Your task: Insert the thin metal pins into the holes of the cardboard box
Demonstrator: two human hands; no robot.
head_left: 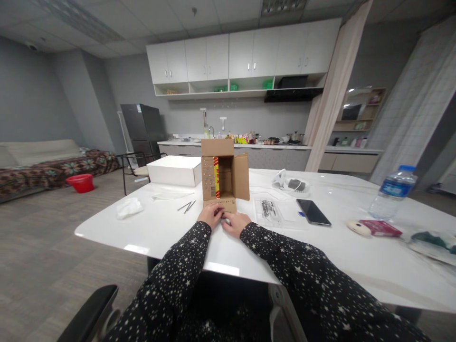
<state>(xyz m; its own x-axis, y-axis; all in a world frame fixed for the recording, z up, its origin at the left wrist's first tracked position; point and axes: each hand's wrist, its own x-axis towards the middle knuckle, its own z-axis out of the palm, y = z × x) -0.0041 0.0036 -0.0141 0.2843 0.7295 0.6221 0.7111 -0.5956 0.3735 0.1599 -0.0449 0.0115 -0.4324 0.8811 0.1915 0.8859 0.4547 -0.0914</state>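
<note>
An open cardboard box (225,176) stands on the white table with its opening towards me. Its front flap (228,204) reaches down to my hands and bears a row of small dark marks. My left hand (211,215) lies at the flap's left corner, fingers bent and close together. Beside it, my right hand (235,223) is closed in a pinch at the flap's lower edge. A thin dark sliver shows between the two hands, too small to name. Small pale specks dot the box's left side, next to a red and yellow strip (217,177).
Thin dark rods (188,206) and crumpled tissue (128,208) lie left; a white box (175,170) stands behind them. To the right are a clear tray (272,212) of small dark pieces, a phone (313,212), a water bottle (394,192) and a maroon packet (383,228).
</note>
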